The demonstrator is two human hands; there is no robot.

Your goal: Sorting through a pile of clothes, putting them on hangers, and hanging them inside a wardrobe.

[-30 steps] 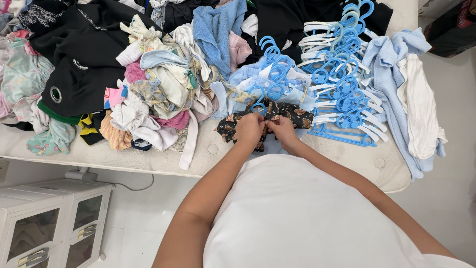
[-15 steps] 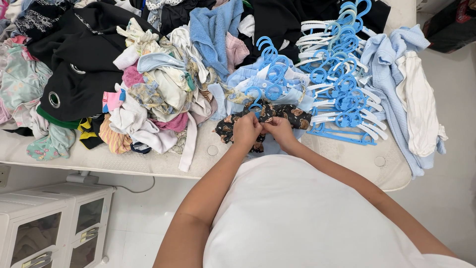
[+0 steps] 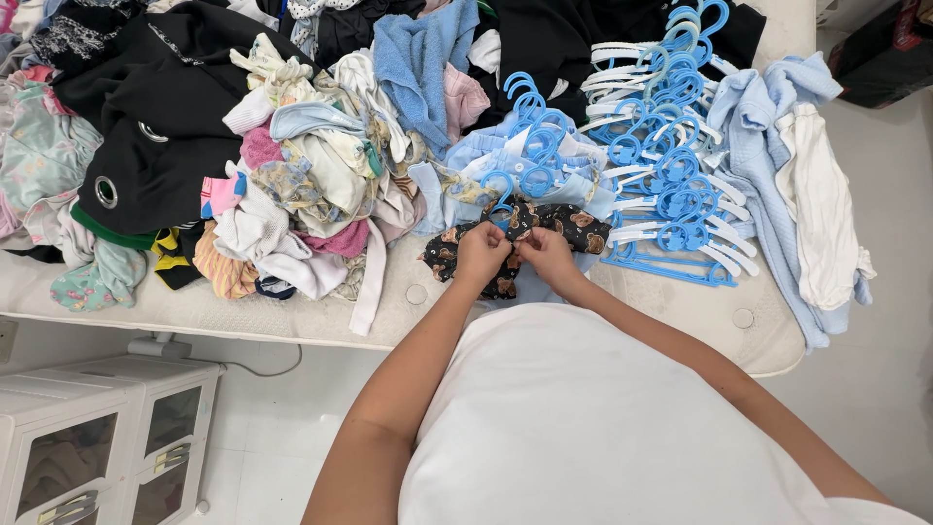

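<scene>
A small black garment with brown bear prints (image 3: 573,227) lies on a blue hanger at the near edge of a white mattress (image 3: 680,306). My left hand (image 3: 481,255) and my right hand (image 3: 549,258) are side by side, both pinching the garment's front where the fingers meet. The hanger's blue hook (image 3: 502,185) sticks up just beyond my hands. Under the garment lies pale blue cloth.
A big heap of mixed clothes (image 3: 292,165) covers the mattress to the left. A stack of blue and white hangers (image 3: 671,146) lies to the right, beside pale blue and white garments (image 3: 797,165). White drawer units (image 3: 97,437) stand on the floor at lower left.
My hands stay on the bear-print garment and have shifted only slightly, the fingers working at the same spot. The view has moved a little.
</scene>
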